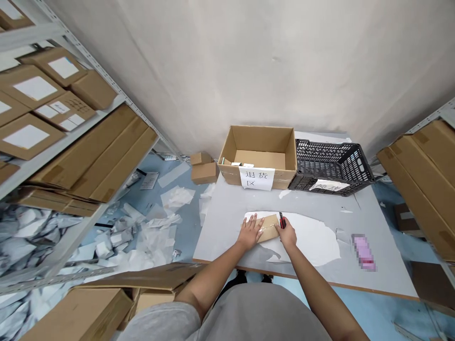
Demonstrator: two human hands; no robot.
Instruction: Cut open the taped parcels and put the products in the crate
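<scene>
Pressing flat, the spread left hand [250, 230] pinned a small brown cardboard parcel [269, 228] mid-frame. The right hand [287, 235] gripped a red-black cutter [282, 220]; a slip might nick the left hand.

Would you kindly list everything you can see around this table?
table: one, grey, centre
white sheet: one, white, table middle
parcel: one, brown, on the white sheet
cutter: one, red and black, beside the parcel
open box: one, brown, table's far edge
crate: one, black, right of open box
pink item: one, blurred, table's right
paper scraps: many, white, floor left
shelf boxes: several, brown, left shelves
left hand: one, flat on parcel
right hand: one, gripping cutter
</scene>
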